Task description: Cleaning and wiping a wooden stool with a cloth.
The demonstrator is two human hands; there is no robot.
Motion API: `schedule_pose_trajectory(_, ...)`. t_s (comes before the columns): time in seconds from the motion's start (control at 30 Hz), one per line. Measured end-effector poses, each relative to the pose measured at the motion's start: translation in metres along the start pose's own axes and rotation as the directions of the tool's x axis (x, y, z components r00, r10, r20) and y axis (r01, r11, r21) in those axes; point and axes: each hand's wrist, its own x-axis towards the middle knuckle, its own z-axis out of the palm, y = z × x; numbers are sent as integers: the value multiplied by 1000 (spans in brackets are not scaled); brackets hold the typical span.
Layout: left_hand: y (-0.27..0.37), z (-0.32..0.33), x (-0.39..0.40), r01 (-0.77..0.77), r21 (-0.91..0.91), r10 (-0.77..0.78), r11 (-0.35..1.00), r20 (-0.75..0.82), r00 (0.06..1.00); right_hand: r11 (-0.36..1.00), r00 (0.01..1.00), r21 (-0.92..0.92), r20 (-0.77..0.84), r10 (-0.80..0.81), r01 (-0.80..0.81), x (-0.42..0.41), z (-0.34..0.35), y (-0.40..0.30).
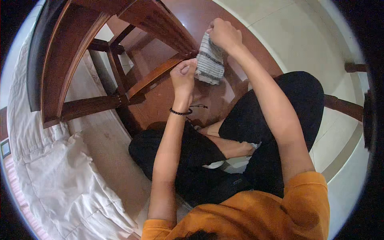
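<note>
A white cloth with grey and black stripes (210, 64) hangs between my hands above the reddish-brown floor. My right hand (225, 34) is closed on its upper end. Lower and to the left, my left hand (184, 75) is curled shut with its fingertips at the cloth's left edge, seemingly pinching it. A dark beaded bracelet (181, 112) with a loose cord circles my left wrist. Right behind my left hand are a wooden stretcher bar (153, 75) and a broad grooved wooden panel (162, 27) of dark wooden furniture.
At left the furniture's wooden frame (54, 69) rises close by, with a lower rail (90, 107). Pale fabric (60, 180) drapes along the left side. My crossed legs in black trousers (192, 147) fill the front. Light tiles (288, 33) and a wooden leg (343, 106) lie to the right.
</note>
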Motion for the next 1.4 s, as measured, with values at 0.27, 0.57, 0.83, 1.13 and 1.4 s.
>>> schedule_pose_trajectory(0.27, -5, -4, -5, 299, -7, -286, 954, 270, 919, 992, 993, 58, 31, -110, 108, 11, 15, 7)
schedule_pose_trajectory(0.57, -3, -1, -2, 424, 15, -417, 906, 210, 884, 937, 951, 171, -16, -308, 306, 4, 19, 1)
schedule_pose_trajectory(0.83, 6, -3, -1, 424, 50, -424, 904, 205, 882, 931, 957, 238, 14, -289, 278, 7, 25, 0)
schedule_pose_trajectory(1.13, -1, -33, 11, 306, -667, -525, 679, -151, 838, 763, 843, 524, 145, -517, 378, 11, 57, 13)
schedule_pose_trajectory(1.4, -11, -70, 30, 260, -540, -411, 801, -179, 894, 883, 843, 194, 266, -467, 428, -9, 34, 2)
